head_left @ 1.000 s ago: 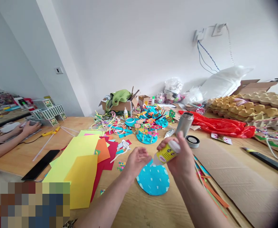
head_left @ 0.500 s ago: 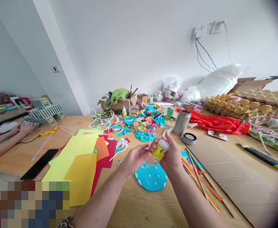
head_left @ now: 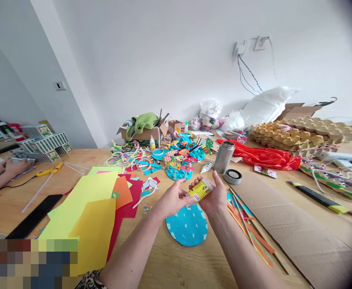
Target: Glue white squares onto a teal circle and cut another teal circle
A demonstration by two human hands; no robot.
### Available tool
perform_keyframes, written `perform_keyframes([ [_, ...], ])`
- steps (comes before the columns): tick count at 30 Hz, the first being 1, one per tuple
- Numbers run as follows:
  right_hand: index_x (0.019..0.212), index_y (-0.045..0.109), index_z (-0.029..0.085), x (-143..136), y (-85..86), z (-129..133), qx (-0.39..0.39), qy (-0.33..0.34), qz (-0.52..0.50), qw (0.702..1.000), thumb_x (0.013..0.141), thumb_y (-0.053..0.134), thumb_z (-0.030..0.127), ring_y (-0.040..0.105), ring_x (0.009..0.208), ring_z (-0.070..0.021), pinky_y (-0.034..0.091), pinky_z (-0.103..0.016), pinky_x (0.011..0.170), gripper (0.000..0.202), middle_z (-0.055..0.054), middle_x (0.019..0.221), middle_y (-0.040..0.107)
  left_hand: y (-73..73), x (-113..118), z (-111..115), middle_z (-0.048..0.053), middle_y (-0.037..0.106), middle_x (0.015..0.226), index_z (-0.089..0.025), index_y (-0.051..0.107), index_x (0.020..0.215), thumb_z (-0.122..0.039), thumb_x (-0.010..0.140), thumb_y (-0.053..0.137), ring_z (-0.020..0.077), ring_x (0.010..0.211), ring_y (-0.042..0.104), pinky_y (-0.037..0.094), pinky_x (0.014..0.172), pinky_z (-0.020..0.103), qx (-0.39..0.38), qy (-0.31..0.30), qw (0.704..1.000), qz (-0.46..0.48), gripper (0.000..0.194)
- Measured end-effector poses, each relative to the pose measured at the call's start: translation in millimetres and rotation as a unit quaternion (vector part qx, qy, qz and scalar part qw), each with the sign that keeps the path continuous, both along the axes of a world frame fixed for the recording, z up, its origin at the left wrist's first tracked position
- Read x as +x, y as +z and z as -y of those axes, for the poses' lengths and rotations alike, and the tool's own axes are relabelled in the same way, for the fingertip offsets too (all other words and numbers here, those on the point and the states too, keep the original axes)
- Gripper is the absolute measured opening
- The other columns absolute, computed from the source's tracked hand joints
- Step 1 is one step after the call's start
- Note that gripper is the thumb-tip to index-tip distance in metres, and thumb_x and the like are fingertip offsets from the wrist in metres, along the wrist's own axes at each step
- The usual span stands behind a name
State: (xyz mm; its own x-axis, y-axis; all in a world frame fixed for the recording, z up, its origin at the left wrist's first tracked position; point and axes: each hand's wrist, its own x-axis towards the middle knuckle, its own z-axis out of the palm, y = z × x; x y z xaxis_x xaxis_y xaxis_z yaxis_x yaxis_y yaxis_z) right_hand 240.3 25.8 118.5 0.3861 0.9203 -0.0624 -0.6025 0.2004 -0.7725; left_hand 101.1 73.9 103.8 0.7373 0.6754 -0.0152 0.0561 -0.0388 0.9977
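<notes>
A thick glue stick (head_left: pixel 200 190) with a yellow label lies tilted between my two hands, above the table. My right hand (head_left: pixel 215 196) cradles it from beneath, with the fingers curled behind it and the thumb raised. At its lower left end, my left hand (head_left: pixel 172 198) pinches it with thumb and fingers. Under my hands lies a blue paper disc (head_left: pixel 186 228) dotted with pale patches, its far edge partly hidden. Beyond them, a small white squeeze bottle (head_left: pixel 206 167) rests on its side near a steel flask (head_left: pixel 224 156).
Yellow paper sheets (head_left: pixel 79 192) and a black phone (head_left: pixel 34 216) lie left. Right are paper strips with sticks (head_left: pixel 251 224), cardboard (head_left: pixel 284 212) and a utility knife (head_left: pixel 317 196). Paper crafts (head_left: pixel 182 160) crowd the back. Another person's hands (head_left: pixel 15 166) are far left.
The glue stick has turned from nearly upright to a flatter tilt, its label now facing up. My right thumb has lifted off it. The view has shifted slightly right.
</notes>
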Motion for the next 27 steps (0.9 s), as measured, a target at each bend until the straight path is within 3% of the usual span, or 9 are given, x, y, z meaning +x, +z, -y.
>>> perform_keyframes([
  [3, 0.064, 0.061, 0.019, -1.9, -0.7, -1.1, -0.054, 0.005, -0.042, 0.998, 0.083, 0.046, 0.061, 0.065, 0.061, -0.0210, 0.056, -0.034, 0.061, 0.048, -0.006, 0.061, 0.065, 2.3, -7.8, -9.0, 0.005, 0.068, 0.081, -0.016, 0.032, 0.141, -0.035, 0.074, 0.073, 0.0172, 0.068, 0.064, 0.045, 0.061, 0.026, -0.009, 0.007, 1.000, 0.002, 0.080],
  [5, 0.072, 0.064, 0.017, -2.1, 0.9, 0.1, -0.093, 0.041, 0.006, 0.995, 0.085, 0.048, 0.057, 0.066, 0.060, -0.0183, 0.055, -0.028, 0.055, 0.045, -0.007, 0.067, 0.068, 6.8, -15.7, -15.4, 0.005, 0.068, 0.080, -0.015, 0.036, 0.138, -0.038, 0.074, 0.073, 0.0164, 0.065, 0.063, 0.045, 0.060, 0.026, -0.008, 0.019, 1.000, -0.005, 0.078],
  [8, 0.079, 0.066, 0.014, 1.1, 4.3, 4.3, -0.124, 0.126, 0.127, 0.976, 0.079, 0.066, 0.046, 0.062, 0.047, -0.0144, 0.046, -0.020, 0.037, 0.032, -0.007, 0.065, 0.068, 15.2, -28.6, -22.2, 0.006, 0.069, 0.081, -0.014, 0.043, 0.133, -0.040, 0.071, 0.075, 0.0163, 0.065, 0.063, 0.046, 0.062, 0.027, -0.017, 0.009, 1.000, -0.012, 0.074],
  [11, 0.074, 0.065, 0.011, 7.2, 6.6, 6.8, -0.111, 0.137, 0.157, 0.972, 0.074, 0.075, 0.030, 0.057, 0.039, -0.0115, 0.043, -0.017, 0.030, 0.021, -0.005, 0.058, 0.065, 23.9, -37.8, -25.5, 0.008, 0.070, 0.090, -0.017, 0.047, 0.131, -0.039, 0.070, 0.078, 0.0178, 0.076, 0.065, 0.048, 0.069, 0.029, -0.055, 0.031, 0.997, 0.043, 0.072],
  [15, 0.076, 0.065, 0.012, 12.9, 8.1, 5.2, -0.098, 0.079, 0.107, 0.986, 0.079, 0.069, 0.023, 0.063, 0.046, -0.0128, 0.056, -0.020, 0.042, 0.012, -0.005, 0.064, 0.068, 31.3, -40.8, -27.8, 0.014, 0.063, 0.116, -0.019, 0.052, 0.125, -0.038, 0.065, 0.083, 0.0200, 0.087, 0.066, 0.049, 0.080, 0.034, -0.170, 0.106, 0.962, 0.185, 0.070],
  [18, 0.080, 0.065, 0.012, 12.3, 8.3, 4.6, -0.096, 0.076, 0.051, 0.991, 0.079, 0.067, 0.017, 0.069, 0.055, -0.0174, 0.061, -0.027, 0.052, 0.006, -0.009, 0.075, 0.071, 27.7, -34.8, -26.9, 0.014, 0.066, 0.109, -0.015, 0.060, 0.109, -0.033, 0.057, 0.088, 0.0224, 0.087, 0.067, 0.050, 0.080, 0.035, -0.256, 0.081, 0.945, 0.189, 0.062],
  [22, 0.087, 0.064, 0.013, 8.0, 7.7, 8.1, -0.111, 0.148, 0.087, 0.979, 0.080, 0.066, 0.018, 0.072, 0.065, -0.0218, 0.061, -0.031, 0.054, 0.009, -0.011, 0.082, 0.073, 15.9, -21.6, -22.5, 0.010, 0.068, 0.095, -0.013, 0.068, 0.091, -0.035, 0.057, 0.087, 0.0191, 0.083, 0.065, 0.049, 0.078, 0.032, -0.239, 0.079, 0.953, 0.170, 0.045],
  [27, 0.094, 0.065, 0.015, 5.0, 8.5, 13.1, -0.108, 0.236, 0.172, 0.950, 0.085, 0.062, 0.029, 0.072, 0.076, -0.0220, 0.059, -0.031, 0.058, 0.018, -0.011, 0.090, 0.073, 10.9, -17.6, -21.2, 0.008, 0.069, 0.087, -0.011, 0.071, 0.084, -0.039, 0.056, 0.086, 0.0166, 0.078, 0.062, 0.047, 0.073, 0.028, -0.193, 0.117, 0.960, 0.167, 0.042],
])
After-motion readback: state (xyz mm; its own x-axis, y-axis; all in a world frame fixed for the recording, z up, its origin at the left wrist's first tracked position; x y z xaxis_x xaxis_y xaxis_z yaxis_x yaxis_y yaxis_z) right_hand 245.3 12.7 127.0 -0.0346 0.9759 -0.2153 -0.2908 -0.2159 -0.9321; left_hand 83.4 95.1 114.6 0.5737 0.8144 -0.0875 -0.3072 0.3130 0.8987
